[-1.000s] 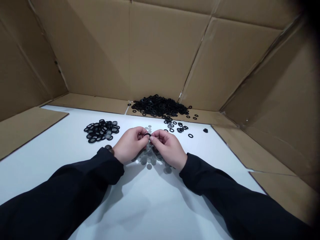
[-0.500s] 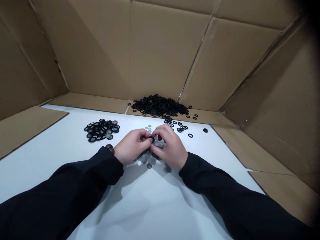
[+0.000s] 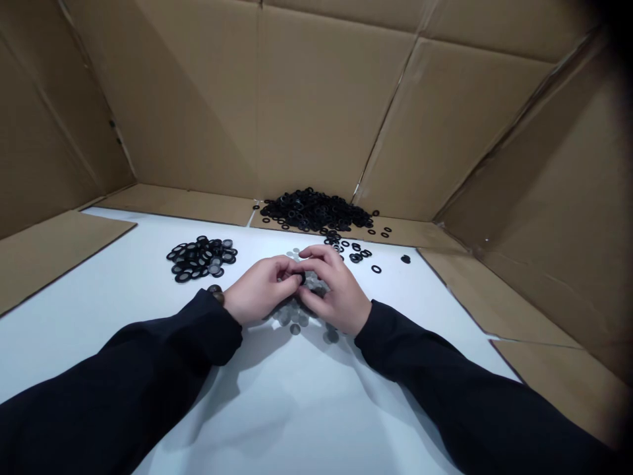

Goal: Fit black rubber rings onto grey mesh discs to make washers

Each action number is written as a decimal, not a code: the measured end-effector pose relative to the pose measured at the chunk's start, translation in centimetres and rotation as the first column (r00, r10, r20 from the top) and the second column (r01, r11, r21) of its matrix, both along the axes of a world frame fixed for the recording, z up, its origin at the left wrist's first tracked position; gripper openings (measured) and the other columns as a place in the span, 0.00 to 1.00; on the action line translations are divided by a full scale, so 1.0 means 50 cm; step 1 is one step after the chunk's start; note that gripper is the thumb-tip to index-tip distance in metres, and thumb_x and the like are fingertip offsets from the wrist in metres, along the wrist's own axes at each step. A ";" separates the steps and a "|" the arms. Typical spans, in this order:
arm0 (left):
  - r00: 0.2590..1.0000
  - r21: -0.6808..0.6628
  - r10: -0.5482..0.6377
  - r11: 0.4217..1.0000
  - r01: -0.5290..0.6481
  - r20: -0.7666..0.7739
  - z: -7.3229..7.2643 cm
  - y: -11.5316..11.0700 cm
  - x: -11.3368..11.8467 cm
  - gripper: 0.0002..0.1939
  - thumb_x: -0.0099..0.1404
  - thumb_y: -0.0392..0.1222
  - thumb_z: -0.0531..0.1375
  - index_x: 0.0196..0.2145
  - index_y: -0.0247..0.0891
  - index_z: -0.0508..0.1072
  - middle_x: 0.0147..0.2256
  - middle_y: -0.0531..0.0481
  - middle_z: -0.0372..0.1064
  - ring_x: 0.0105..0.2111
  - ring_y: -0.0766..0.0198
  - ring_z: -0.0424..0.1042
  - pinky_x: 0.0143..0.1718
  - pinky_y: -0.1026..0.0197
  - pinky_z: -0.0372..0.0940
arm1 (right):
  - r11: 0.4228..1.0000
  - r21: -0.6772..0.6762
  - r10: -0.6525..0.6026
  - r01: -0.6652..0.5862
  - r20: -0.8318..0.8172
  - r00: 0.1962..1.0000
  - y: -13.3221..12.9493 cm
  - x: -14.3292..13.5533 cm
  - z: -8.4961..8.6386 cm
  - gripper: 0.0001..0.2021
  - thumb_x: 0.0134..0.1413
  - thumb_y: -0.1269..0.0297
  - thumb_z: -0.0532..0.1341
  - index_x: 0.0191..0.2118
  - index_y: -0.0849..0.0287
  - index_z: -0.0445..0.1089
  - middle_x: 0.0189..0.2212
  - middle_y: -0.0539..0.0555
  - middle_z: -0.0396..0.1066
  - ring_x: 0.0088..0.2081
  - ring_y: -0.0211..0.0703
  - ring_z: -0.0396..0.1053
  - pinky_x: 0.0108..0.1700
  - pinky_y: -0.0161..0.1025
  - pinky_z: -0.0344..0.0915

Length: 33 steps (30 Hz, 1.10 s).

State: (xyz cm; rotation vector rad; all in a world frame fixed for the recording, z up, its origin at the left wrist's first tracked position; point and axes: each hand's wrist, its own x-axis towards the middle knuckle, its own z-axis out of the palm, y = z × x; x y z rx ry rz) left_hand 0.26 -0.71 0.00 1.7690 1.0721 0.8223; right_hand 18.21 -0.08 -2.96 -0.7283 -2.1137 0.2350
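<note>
Between the thumb and fingers of my left hand [image 3: 258, 290] is a small black rubber ring [image 3: 302, 279], pinched and partly hidden by the fingertips. My right hand [image 3: 341, 293] meets it from the other side, index finger and thumb bent around the ring and the other fingers raised. Whether a disc sits inside the ring cannot be made out. Just under both hands lies a loose heap of small grey mesh discs [image 3: 295, 316], partly covered by the fingers.
Left of my hands is a pile of black rings with grey discs in them [image 3: 200, 258]. At the back stands a large heap of plain black rings [image 3: 316, 210], with several strays [image 3: 376, 269] to its right. Cardboard walls [image 3: 336, 99] enclose the white table [image 3: 297, 409].
The fingers of my right hand have lifted and spread slightly, with the index finger now over the ring. My left hand stays almost in place.
</note>
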 end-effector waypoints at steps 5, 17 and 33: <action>0.999 0.012 -0.047 0.999 0.047 -0.011 0.000 0.001 -0.005 0.08 0.63 0.42 0.55 0.32 0.36 0.70 0.29 0.50 0.70 0.26 0.66 0.67 0.26 0.65 0.61 | 0.997 -0.015 0.079 -0.078 0.035 0.996 0.004 0.009 0.005 0.25 0.50 0.77 0.56 0.55 0.52 0.67 0.55 0.59 0.60 0.56 0.50 0.62 0.54 0.50 0.65; 0.670 0.476 0.602 0.785 -0.397 -0.434 0.016 0.082 -0.132 0.17 0.64 0.43 0.51 0.45 0.39 0.74 0.42 0.42 0.76 0.42 0.50 0.73 0.41 0.55 0.64 | 0.888 -0.057 -0.429 0.457 0.260 0.865 0.115 0.128 -0.046 0.12 0.58 0.63 0.57 0.43 0.59 0.75 0.40 0.60 0.69 0.46 0.52 0.67 0.52 0.49 0.62; 0.380 0.564 0.660 0.751 -0.343 -0.648 -0.005 0.135 -0.219 0.16 0.63 0.44 0.52 0.42 0.43 0.78 0.47 0.38 0.68 0.53 0.40 0.62 0.52 0.41 0.57 | 0.884 -0.064 -0.411 0.464 0.367 0.834 0.124 0.121 -0.065 0.13 0.58 0.61 0.57 0.43 0.60 0.74 0.41 0.62 0.69 0.46 0.53 0.65 0.52 0.49 0.60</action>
